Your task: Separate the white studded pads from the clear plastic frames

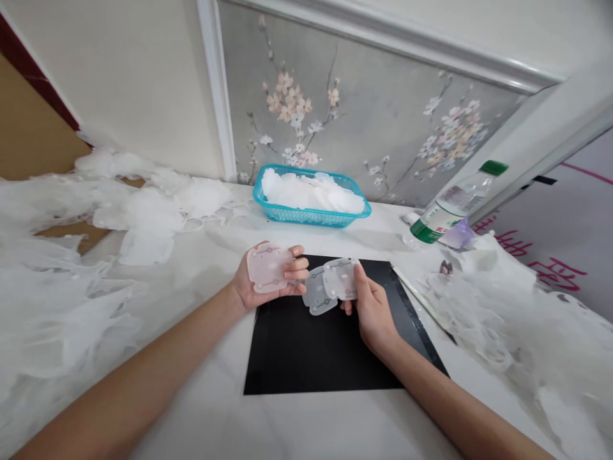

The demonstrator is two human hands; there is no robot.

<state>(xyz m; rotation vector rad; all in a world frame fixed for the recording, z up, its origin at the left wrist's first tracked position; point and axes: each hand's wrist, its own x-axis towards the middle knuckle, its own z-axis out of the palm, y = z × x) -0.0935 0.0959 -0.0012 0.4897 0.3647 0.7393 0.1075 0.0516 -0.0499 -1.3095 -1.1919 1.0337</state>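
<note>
My left hand holds a translucent plastic piece flat against its palm, with the fingers curled over the piece's right edge. In my right hand, a second translucent piece is pinched between thumb and fingers at its right edge. Another clear piece overlaps this one on its lower left, between the hands; what supports it is hard to make out. Both hands are above a black mat.
Behind the mat, a blue basket holds many white pieces. A green-capped bottle leans at the back right. Heaps of translucent plastic pieces lie at the left, and more plastic covers the right side.
</note>
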